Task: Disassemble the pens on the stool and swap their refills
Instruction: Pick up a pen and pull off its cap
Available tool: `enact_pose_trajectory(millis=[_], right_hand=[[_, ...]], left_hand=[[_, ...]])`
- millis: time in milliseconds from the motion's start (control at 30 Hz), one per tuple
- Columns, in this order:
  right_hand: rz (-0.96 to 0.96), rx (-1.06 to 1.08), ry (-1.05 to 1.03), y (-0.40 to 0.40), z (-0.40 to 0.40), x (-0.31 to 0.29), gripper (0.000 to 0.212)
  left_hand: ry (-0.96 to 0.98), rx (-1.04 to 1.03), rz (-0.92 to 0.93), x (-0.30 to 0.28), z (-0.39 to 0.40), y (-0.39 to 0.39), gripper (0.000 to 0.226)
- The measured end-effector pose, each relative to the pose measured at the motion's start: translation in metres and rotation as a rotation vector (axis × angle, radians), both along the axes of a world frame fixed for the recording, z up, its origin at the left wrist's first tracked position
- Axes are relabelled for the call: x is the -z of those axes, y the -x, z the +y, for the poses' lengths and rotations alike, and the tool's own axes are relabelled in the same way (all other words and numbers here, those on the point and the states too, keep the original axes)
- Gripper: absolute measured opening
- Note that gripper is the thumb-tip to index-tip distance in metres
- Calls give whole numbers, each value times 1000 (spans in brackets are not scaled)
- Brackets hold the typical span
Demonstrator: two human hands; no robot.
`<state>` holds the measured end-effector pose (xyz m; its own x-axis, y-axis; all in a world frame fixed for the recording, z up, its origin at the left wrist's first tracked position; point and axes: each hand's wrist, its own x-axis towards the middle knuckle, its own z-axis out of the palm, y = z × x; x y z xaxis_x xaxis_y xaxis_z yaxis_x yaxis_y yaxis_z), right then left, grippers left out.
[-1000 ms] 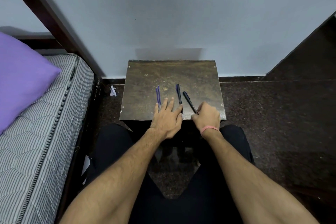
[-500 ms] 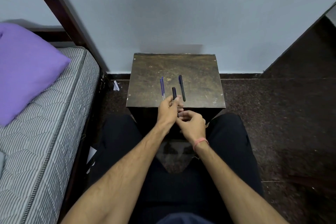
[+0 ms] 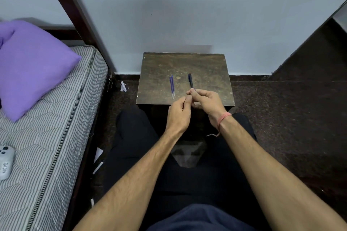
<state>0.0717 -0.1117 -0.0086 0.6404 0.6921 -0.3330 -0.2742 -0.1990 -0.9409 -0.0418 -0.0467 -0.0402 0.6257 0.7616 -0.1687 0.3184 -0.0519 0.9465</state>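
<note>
A dark wooden stool (image 3: 206, 65) stands against the wall in front of my knees. Two thin blue refills (image 3: 172, 86) lie side by side on it, left of centre. One black pen (image 3: 190, 80) lies beside them, its near end hidden behind my fingers. My left hand (image 3: 178, 115) and my right hand (image 3: 207, 101) meet fingertip to fingertip over the stool's front edge. Both are pinched on a second black pen, which is almost wholly hidden inside the fingers. A pink thread band circles my right wrist.
A bed with a striped mattress (image 3: 47, 127) and a purple pillow (image 3: 32, 65) fills the left side, with a dark bedpost (image 3: 78, 18) rising by the wall. A white controller (image 3: 5, 161) lies on the mattress. Paper scraps (image 3: 123, 86) lie on the dark floor.
My right hand picked one black pen off the stool and brought it to my left hand. Both hands now close over it at the stool's front edge. The view shifted slightly.
</note>
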Motion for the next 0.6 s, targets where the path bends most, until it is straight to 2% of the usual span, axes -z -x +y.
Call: enact_pose_trajectory(millis=[100, 233, 367, 467, 600], right_hand=[[69, -49, -33, -7, 1, -2, 20], [116, -93, -35, -16, 4, 5, 23], [185, 92, -71, -39, 12, 14, 21], [100, 217, 32, -70, 19, 27, 12], [-216, 274, 355, -108, 30, 56, 13]], left_hand=[[-1, -39, 9, -1, -3, -2, 61], [88, -41, 75, 1, -4, -6, 70], [85, -7, 91, 7, -4, -8, 65], [122, -13, 81, 15, -4, -11, 54], [174, -37, 82, 18, 2, -17, 40]])
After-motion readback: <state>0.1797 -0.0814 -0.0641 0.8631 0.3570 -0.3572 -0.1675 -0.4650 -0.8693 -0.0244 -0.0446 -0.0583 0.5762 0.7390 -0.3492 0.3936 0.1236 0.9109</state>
